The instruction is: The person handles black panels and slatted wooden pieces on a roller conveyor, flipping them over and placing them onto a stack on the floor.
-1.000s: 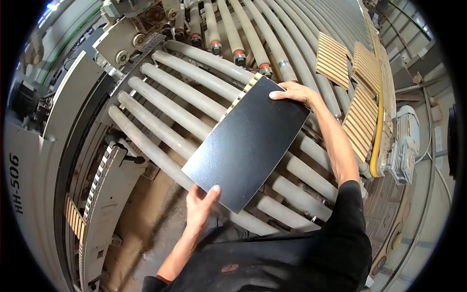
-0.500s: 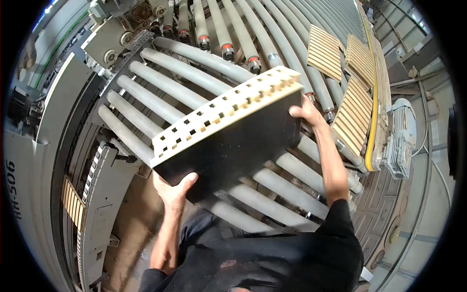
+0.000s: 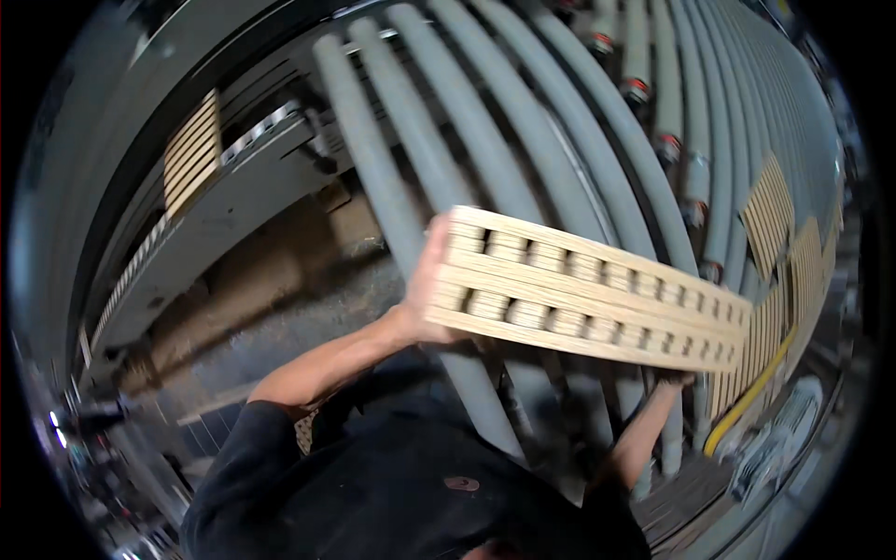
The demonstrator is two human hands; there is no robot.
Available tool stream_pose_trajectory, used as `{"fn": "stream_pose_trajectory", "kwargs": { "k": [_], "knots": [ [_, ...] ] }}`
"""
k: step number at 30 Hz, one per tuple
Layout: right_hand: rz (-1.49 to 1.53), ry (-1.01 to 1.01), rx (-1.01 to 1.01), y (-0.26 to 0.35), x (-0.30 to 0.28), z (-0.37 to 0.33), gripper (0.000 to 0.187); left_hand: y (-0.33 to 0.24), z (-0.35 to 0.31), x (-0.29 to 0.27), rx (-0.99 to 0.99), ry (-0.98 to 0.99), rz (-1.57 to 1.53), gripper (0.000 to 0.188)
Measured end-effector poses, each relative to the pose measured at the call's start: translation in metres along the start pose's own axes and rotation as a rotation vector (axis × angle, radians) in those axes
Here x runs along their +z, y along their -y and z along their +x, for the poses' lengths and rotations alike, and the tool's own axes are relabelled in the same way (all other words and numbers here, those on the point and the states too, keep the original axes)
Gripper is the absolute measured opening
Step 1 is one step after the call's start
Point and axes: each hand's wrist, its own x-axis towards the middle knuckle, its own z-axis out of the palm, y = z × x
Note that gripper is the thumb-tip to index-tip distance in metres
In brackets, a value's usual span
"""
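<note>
A thick panel (image 3: 597,291) of pale wood, its long edge pierced by two rows of square holes, is held up above the rollers between both hands. My left hand (image 3: 425,289) is closed round its left end, with the fingers partly out of sight behind it. At the right end my right hand (image 3: 674,378) grips from below; most of its fingers are hidden under the panel. The panel tilts down toward the right. Its black broad face does not show in this view.
Grey conveyor rollers (image 3: 467,121) run beneath the panel. Grooved wooden pieces (image 3: 770,215) lie at the right beside a yellow rail (image 3: 751,411) and a grey motor (image 3: 784,439). Another grooved piece (image 3: 193,154) rests on the machine (image 3: 243,201) at the left.
The head view has swung left. The panel has turned so its holed edge faces me and its right end dips; both hands have kept hold of it.
</note>
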Motion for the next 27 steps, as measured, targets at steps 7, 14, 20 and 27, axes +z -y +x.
{"fn": "stream_pose_trajectory", "kwargs": {
  "k": [7, 14, 20, 27],
  "knots": [
    [-0.021, 0.21, 0.078, -0.01, 0.117, -0.01, 0.093, -0.035, -0.04, 0.004, 0.203, -0.243, 0.362, 0.13],
    [-0.089, 0.599, 0.205, -0.036, 0.282, -0.126, 0.092, -0.176, -0.265, -0.052, -0.139, -0.691, 0.305, 0.129],
    [-0.157, 1.016, 0.271, 0.021, 0.312, -0.215, 0.093, -0.299, -0.384, 0.065, -0.313, -1.188, 0.111, 0.129],
    [-0.334, 1.441, 0.366, 0.035, 0.374, -0.374, 0.095, -0.335, -0.601, 0.164, -0.177, -1.88, 0.085, 0.108]
  ]
}}
